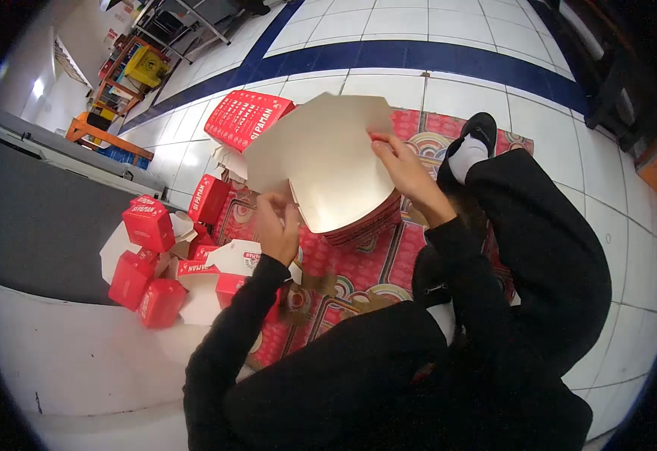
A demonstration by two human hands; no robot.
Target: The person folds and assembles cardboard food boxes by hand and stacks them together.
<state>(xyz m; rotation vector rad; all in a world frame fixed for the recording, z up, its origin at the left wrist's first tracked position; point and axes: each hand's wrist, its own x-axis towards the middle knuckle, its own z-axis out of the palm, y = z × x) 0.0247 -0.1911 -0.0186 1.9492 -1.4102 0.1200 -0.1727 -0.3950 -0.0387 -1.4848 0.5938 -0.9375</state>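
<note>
An unfolded paper food box (332, 169), its plain white inner side facing up, is between my hands over a stack of red printed box sheets (366, 229). My left hand (277, 225) is closed at the sheet's left edge, fingers curled against a folded-in strip. At the upper right edge, my right hand (409, 174) pinches the sheet between thumb and fingers. Another pile of red printed box sheets (247, 119) lies just beyond, partly covered by the raised flap.
Several folded red boxes (148, 225) are heaped on the left beside a grey panel (43, 210). A patterned red mat (328, 301) covers the white tiled floor (388, 89). My crossed legs (546, 240) are at the right. A yellow container (146, 66) stands at the far left.
</note>
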